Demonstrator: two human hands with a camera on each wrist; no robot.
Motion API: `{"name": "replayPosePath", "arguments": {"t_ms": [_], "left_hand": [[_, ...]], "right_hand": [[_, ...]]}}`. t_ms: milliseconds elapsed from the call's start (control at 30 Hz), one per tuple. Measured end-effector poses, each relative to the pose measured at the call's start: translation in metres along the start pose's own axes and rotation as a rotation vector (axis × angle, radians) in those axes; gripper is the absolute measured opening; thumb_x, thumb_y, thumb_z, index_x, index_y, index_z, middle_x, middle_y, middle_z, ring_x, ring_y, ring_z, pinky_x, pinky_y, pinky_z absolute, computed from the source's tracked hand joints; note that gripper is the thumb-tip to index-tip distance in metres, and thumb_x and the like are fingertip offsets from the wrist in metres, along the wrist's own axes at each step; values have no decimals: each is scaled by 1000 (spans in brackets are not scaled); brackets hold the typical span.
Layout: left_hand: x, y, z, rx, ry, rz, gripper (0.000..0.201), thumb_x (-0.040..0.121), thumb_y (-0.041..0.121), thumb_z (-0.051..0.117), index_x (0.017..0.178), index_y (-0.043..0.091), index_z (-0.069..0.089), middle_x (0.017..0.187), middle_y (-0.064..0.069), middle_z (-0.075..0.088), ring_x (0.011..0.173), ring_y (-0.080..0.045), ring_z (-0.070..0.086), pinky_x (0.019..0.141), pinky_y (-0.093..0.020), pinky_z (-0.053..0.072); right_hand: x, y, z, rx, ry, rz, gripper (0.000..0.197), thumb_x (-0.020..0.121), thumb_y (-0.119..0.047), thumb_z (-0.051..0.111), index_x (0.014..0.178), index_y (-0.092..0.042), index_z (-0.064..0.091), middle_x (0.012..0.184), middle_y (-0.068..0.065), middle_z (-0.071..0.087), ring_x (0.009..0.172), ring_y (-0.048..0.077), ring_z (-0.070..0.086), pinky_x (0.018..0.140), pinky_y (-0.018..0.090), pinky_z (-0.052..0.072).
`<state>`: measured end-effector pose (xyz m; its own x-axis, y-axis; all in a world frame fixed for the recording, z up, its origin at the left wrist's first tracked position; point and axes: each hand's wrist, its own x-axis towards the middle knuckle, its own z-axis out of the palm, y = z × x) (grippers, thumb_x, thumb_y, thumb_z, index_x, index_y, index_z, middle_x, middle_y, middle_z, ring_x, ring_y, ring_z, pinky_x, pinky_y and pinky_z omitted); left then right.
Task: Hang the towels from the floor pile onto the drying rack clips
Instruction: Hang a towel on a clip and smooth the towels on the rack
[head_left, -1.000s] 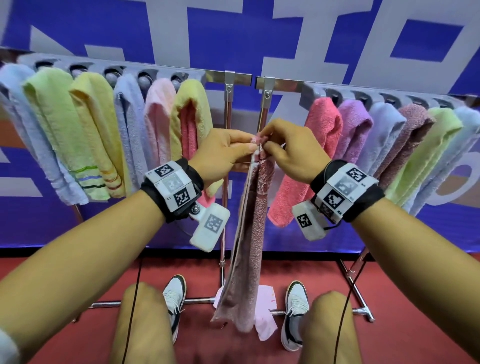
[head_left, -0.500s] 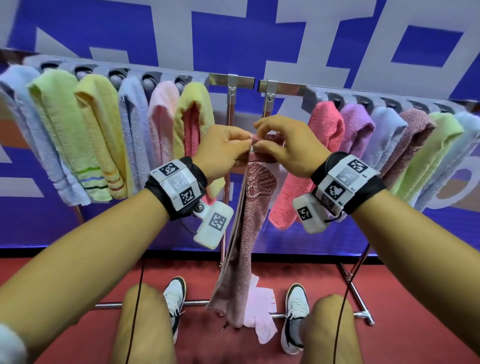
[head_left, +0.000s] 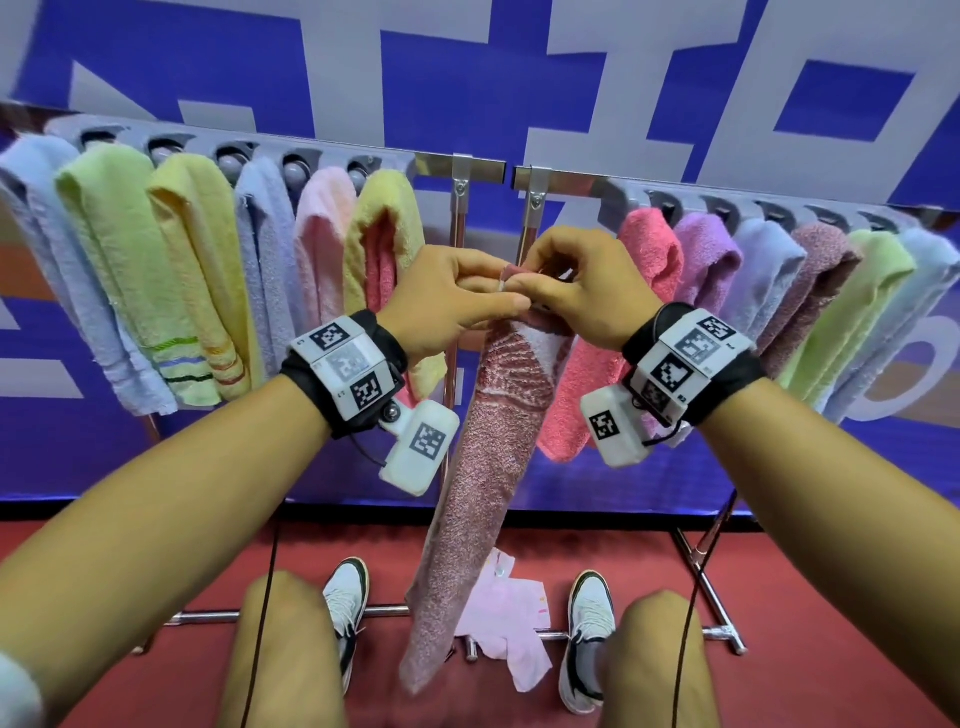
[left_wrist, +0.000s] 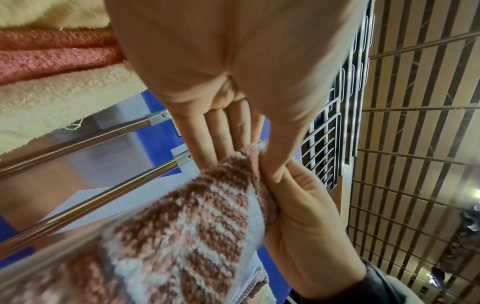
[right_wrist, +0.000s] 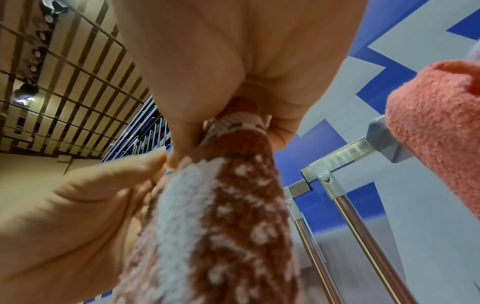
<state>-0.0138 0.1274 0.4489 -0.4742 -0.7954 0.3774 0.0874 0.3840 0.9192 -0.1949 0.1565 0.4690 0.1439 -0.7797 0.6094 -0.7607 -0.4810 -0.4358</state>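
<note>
Both hands' grip (head_left: 511, 291) on mauve towel (head_left: 483, 467)

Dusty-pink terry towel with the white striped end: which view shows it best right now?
The head view: the dusty-pink terry towel hangs full length from the left hand and right hand, which pinch its top. Both wrist views show only the striped top end, close and blurred.

Head view: above, facing drying rack (head_left: 483, 166), down over both forearms. Wrist views: close beneath palms, facing up; all share mauve towel (head_left: 493, 415) (left_wrist: 182, 226) (right_wrist: 221, 216).
</note>
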Motion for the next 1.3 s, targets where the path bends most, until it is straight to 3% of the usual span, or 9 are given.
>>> {"name": "replayPosePath", "arguments": {"t_ms": [167, 300, 400, 467, 567, 800, 1067, 1200, 1300], "left_hand": [[1, 3, -1, 12, 47, 11, 27, 79, -6, 76, 105, -6, 69, 74, -2, 74, 70, -8, 72, 60, -15, 53], [7, 4, -12, -50, 69, 11, 25, 78, 2, 76, 102, 4, 70, 95, -18, 72, 89, -29, 66, 82, -46, 52], [7, -1, -16, -41, 26, 21, 32, 70, 16, 79, 100, 9, 71, 96, -20, 68, 92, -30, 62, 79, -41, 47], [7, -5, -18, -22, 3, 37, 32, 70, 12, 79, 100, 7, 71, 91, -13, 71, 88, -26, 65, 78, -39, 51], [7, -11, -22, 64, -28, 77, 28, 75, -8, 76, 101, 0, 69, 81, 5, 75, 79, -10, 70, 72, -24, 58], [9, -21, -20, 220, -5, 160, 28, 75, -18, 72, 101, -5, 70, 87, -4, 72, 78, -2, 70, 74, -17, 55], [8, -22, -17, 153, -77, 91, 25, 80, -13, 72, 104, -9, 67, 88, -12, 71, 81, -10, 69, 77, -23, 58], [7, -24, -13, 199, -95, 45, 19, 81, -9, 73, 98, 0, 70, 82, -14, 70, 77, -16, 64, 68, -26, 56], [8, -25, -17, 179, -72, -32, 14, 83, -7, 72, 96, -3, 69, 79, -17, 66, 71, -22, 59, 63, -31, 50]], "right_hand": [[-5, -1, 0, -1, -5, 6, 23, 87, -33, 72, 81, -14, 59, 73, 3, 62, 64, 10, 52, 61, 30, 45], [-12, 6, -10, 54, -102, 19, 23, 86, -35, 71, 88, -17, 58, 80, 3, 63, 74, 14, 60, 65, 26, 46], [-15, 10, -15, -85, -131, -40, 22, 86, -32, 73, 96, -16, 63, 85, -3, 65, 79, 11, 61, 66, 12, 41], [-15, 12, -17, -137, -115, -82, 21, 85, -27, 75, 99, -14, 66, 87, -4, 67, 78, 7, 61, 66, 9, 41], [-18, 16, -15, -187, -70, -145, 13, 81, -12, 76, 89, -10, 67, 85, 1, 68, 68, 2, 54, 64, 18, 40], [-31, 23, -3, -279, -75, -324, 19, 74, -9, 80, 77, -11, 62, 95, 8, 64, 75, 24, 58, 65, 41, 53], [-28, 19, -7, -492, -376, -217, 20, 91, -32, 64, 107, -22, 71, 132, 4, 49, 101, 25, 60, 78, 44, 54], [-24, 10, -6, -609, -477, -230, 19, 94, -30, 60, 104, -17, 69, 106, 6, 55, 88, 29, 59, 72, 41, 51], [-21, 9, -7, -580, -412, -251, 26, 96, -36, 57, 97, -12, 66, 89, 9, 61, 78, 33, 58, 64, 39, 46]]}}
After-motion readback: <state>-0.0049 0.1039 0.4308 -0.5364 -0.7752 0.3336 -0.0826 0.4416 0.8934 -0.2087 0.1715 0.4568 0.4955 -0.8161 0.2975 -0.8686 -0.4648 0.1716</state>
